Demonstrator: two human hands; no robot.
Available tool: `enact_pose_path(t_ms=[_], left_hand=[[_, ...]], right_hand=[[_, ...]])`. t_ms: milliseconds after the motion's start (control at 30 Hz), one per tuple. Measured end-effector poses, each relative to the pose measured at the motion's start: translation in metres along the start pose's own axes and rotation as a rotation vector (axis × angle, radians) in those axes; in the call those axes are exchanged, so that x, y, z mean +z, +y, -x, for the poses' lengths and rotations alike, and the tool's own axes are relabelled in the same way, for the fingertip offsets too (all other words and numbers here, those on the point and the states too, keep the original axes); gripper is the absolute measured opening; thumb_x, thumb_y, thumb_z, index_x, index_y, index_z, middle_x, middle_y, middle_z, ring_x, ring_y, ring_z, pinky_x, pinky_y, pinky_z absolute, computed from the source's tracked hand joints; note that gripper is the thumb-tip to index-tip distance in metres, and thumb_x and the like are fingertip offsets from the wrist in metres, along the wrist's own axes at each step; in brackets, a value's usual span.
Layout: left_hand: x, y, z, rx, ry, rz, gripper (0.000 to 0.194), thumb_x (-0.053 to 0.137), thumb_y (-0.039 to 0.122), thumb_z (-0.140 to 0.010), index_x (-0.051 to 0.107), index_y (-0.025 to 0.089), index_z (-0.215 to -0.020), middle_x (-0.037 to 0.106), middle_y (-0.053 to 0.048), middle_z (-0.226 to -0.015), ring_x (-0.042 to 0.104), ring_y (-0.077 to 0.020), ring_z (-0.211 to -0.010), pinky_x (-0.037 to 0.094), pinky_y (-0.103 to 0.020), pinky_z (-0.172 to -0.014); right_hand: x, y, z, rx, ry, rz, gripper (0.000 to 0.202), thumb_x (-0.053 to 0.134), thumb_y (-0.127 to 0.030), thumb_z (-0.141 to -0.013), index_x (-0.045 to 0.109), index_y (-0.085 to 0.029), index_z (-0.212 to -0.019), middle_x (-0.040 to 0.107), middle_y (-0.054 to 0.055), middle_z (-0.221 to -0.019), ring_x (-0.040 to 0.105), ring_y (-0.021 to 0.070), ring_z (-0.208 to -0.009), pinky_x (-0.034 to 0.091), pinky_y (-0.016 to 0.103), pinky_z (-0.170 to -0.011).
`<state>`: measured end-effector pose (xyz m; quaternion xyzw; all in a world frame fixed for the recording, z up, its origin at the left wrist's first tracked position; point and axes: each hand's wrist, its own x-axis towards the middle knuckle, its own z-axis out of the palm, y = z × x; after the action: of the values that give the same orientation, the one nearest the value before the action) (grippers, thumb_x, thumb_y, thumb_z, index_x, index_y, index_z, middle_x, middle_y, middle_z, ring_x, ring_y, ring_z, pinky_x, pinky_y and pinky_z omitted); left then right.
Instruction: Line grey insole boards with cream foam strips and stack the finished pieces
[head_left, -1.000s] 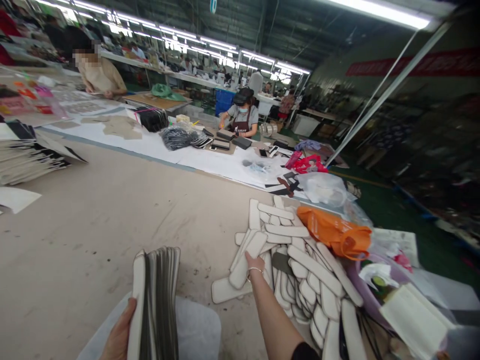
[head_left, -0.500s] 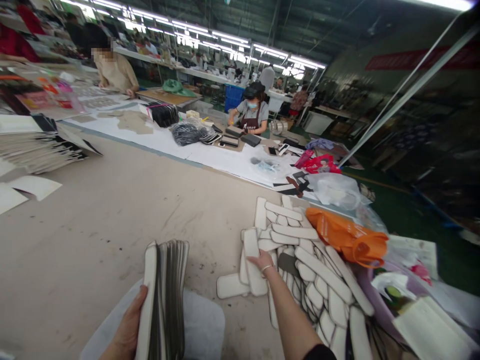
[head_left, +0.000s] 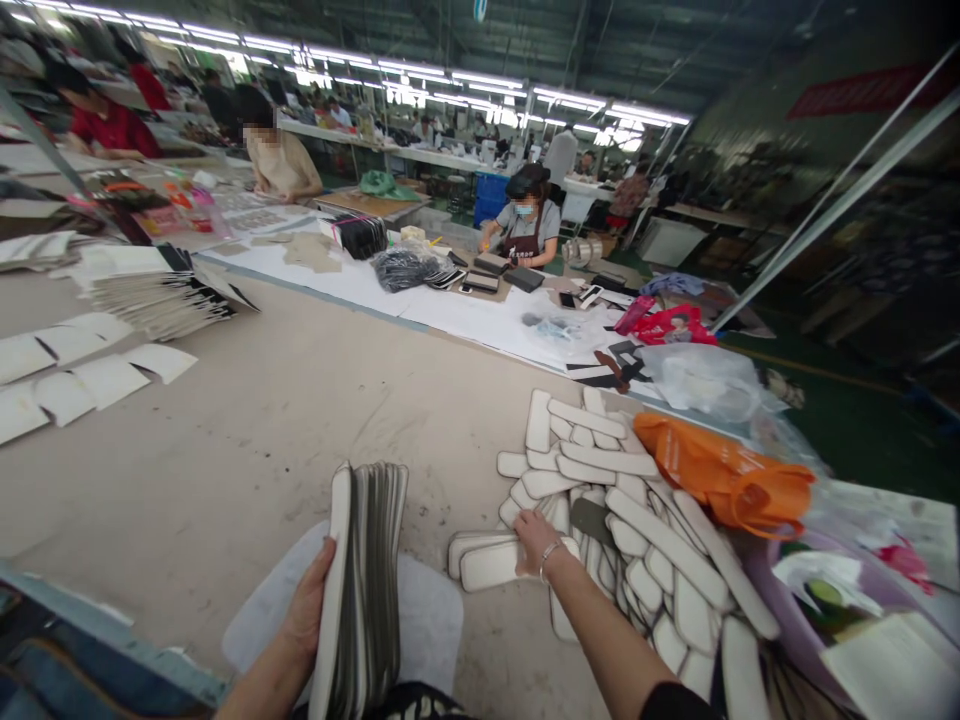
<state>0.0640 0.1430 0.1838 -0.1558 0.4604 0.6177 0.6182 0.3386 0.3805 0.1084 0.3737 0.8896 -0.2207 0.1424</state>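
My left hand is closed against the outer side of an upright stack of long rounded panels, pale on the outer face with dark edges. The stack stands over a whitish sheet on the table. To the right, my right hand grips the right part of a white rounded panel lying sideways, fingers bent over it; the fingertips are partly hidden. Similar panels lie beside and under this one. Just beyond my right hand spreads a loose pile of white panels, with a dark grey one among them.
An orange bag and a purple tub border the pile on the right. Stacked and loose pale pieces lie at the left. Across the table, a person in an apron sits at a white-covered worktop.
My right hand has come lower and nearer, and the panel it holds has turned from upright to sideways. The left hand still holds the stack. The whole view has shifted to the left.
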Motion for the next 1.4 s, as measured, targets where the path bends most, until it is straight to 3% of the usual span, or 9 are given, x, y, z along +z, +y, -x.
enact_pose_path(t_ms=[200,333,500,667,867,1000,1100,1200,1400], left_hand=[[0.001,-0.011,0.015,0.003,-0.030,0.029,0.041,0.053,0.046,-0.080,0.064,0.007,-0.087,0.070,-0.013,-0.067,0.068,-0.0279,-0.066,0.056,-0.043,-0.064],[-0.001,-0.021,0.021,0.009,-0.052,0.039,0.040,0.053,0.046,-0.080,0.064,0.008,-0.084,0.070,-0.013,-0.068,0.067,-0.0265,-0.062,0.055,-0.045,-0.065],[0.000,-0.029,0.031,0.000,-0.140,0.082,0.045,0.053,0.049,-0.079,0.065,0.005,-0.081,0.069,-0.014,-0.066,0.066,-0.0259,-0.058,0.054,-0.041,-0.059],[0.008,-0.035,0.041,0.002,-0.314,0.197,0.050,0.049,0.051,-0.081,0.067,0.005,-0.085,0.070,-0.015,-0.075,0.067,-0.0263,-0.068,0.053,-0.040,-0.067],[0.015,-0.047,0.040,-0.036,-0.500,0.260,0.058,0.045,0.057,-0.080,0.066,0.005,-0.091,0.070,-0.016,-0.083,0.066,-0.0261,-0.076,0.051,-0.040,-0.073],[0.024,-0.055,0.038,-0.079,-0.505,0.239,0.060,0.044,0.059,-0.079,0.065,0.005,-0.094,0.069,-0.018,-0.087,0.066,-0.0274,-0.078,0.051,-0.042,-0.076],[0.039,-0.068,0.035,-0.096,-0.489,0.210,0.063,0.045,0.058,-0.079,0.060,0.005,-0.109,0.067,-0.019,-0.099,0.064,-0.0304,-0.088,0.048,-0.046,-0.082],[0.054,-0.082,0.028,-0.078,-0.423,0.153,0.065,0.051,0.057,-0.076,0.053,0.011,-0.122,0.067,-0.017,-0.102,0.061,-0.0329,-0.097,0.046,-0.048,-0.086],[0.071,-0.091,0.020,-0.165,-0.252,-0.075,0.053,0.056,0.052,-0.074,0.053,0.027,-0.122,0.071,-0.004,-0.096,0.062,-0.0312,-0.097,0.049,-0.045,-0.081]], right_hand=[[0.016,-0.003,0.025,0.101,-0.012,0.048,0.077,0.078,-0.023,-0.044,0.049,-0.020,-0.114,0.054,0.010,-0.107,0.050,0.0274,-0.102,0.037,0.036,-0.084],[0.022,-0.010,0.047,0.112,-0.021,0.024,0.048,0.073,-0.029,-0.054,0.056,-0.020,-0.098,0.058,0.006,-0.099,0.055,0.0216,-0.093,0.039,0.029,-0.078],[0.021,-0.027,0.091,0.106,0.079,0.047,0.018,0.058,-0.020,-0.071,0.056,-0.020,-0.089,0.057,0.005,-0.098,0.057,0.0187,-0.089,0.039,0.026,-0.072],[0.036,-0.031,0.133,0.239,0.167,0.158,0.020,0.050,-0.018,-0.077,0.055,-0.021,-0.096,0.056,0.007,-0.098,0.058,0.0214,-0.087,0.041,0.028,-0.067],[0.079,-0.022,0.141,0.308,0.034,0.006,0.035,0.042,-0.010,-0.080,0.050,-0.018,-0.113,0.063,0.012,-0.101,0.062,0.0222,-0.090,0.044,0.030,-0.071],[0.046,-0.038,0.132,0.374,0.154,-0.271,0.030,0.041,-0.024,-0.085,0.049,-0.016,-0.113,0.066,0.013,-0.093,0.063,0.0240,-0.089,0.045,0.031,-0.073],[-0.002,-0.077,0.128,0.250,0.354,-0.508,0.030,0.046,-0.027,-0.083,0.048,-0.015,-0.111,0.065,0.012,-0.101,0.061,0.0215,-0.094,0.045,0.028,-0.078],[-0.037,-0.119,0.118,0.146,0.385,-0.562,0.028,0.044,-0.027,-0.084,0.049,-0.015,-0.109,0.066,0.010,-0.097,0.062,0.0216,-0.091,0.046,0.031,-0.078],[-0.053,-0.154,0.118,0.077,0.410,-0.486,0.042,0.020,-0.037,-0.093,0.050,-0.013,-0.108,0.065,0.014,-0.097,0.063,0.0248,-0.088,0.047,0.034,-0.072]])
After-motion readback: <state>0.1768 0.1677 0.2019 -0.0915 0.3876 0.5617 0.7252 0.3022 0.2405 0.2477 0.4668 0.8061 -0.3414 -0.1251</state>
